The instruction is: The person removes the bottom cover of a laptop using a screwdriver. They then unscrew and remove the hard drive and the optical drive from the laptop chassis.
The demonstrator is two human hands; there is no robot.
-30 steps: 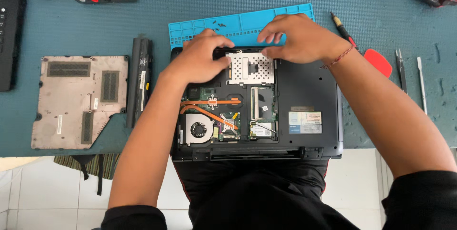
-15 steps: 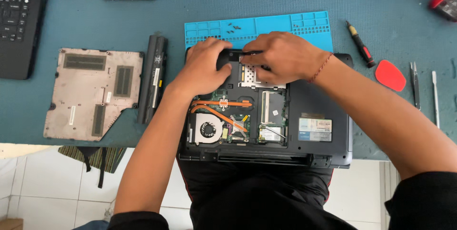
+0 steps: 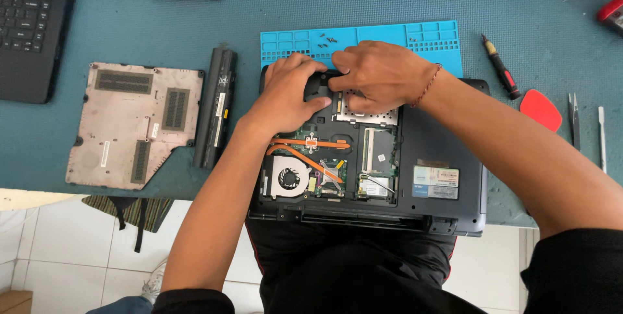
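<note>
A dark laptop [image 3: 441, 151] lies bottom up at the table's near edge with its cover off, showing a fan [image 3: 290, 176] and copper heat pipes [image 3: 305, 145]. A silver hard drive [image 3: 373, 116] sits in the far bay. My left hand [image 3: 289, 93] curls over the laptop's far left corner, its thumb next to the drive. Reaching across the drive, my right hand [image 3: 379, 74] pinches at the drive's far left edge, close to the left fingers. The hands hide what the fingertips grip.
A blue mat [image 3: 389, 35] with small screws lies behind the laptop. To the left lie the removed bottom cover [image 3: 133, 122] and a long battery [image 3: 216, 106]. A screwdriver [image 3: 501, 67], a red pick [image 3: 540, 109] and tweezers [image 3: 574, 119] are on the right, and another laptop [image 3: 29, 28] sits far left.
My right hand has slid left over the hard drive and now meets my left hand at the bay's far left corner. The left hand has stayed on that corner.
</note>
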